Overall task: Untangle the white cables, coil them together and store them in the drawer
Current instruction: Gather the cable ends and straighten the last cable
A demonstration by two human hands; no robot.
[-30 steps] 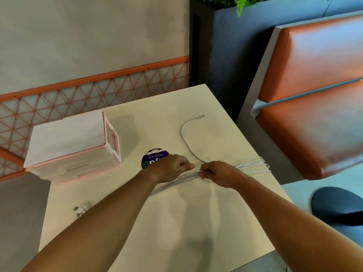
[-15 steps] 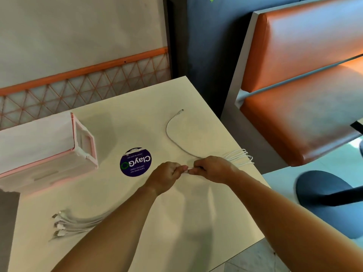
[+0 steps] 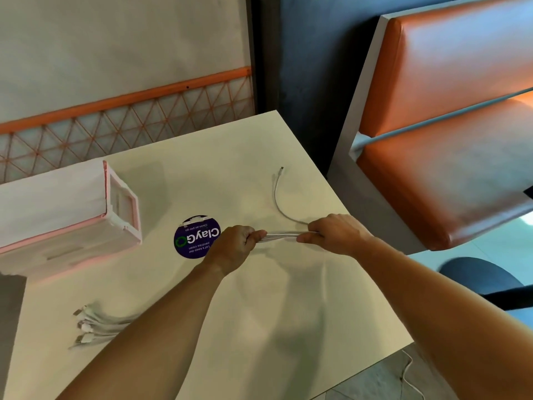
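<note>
Our left grip (image 3: pixel 237 244) and right grip (image 3: pixel 336 233) both clench the bundle of thin white cables (image 3: pixel 281 235), stretched straight between them over the cream tabletop (image 3: pixel 288 327), right of the pink-and-white plastic drawer box (image 3: pixel 86 232).

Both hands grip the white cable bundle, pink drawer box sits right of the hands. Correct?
No. The head view shows the left hand and right hand gripping the white cable bundle, but the pink drawer box sits left of the hands, not right.
</note>
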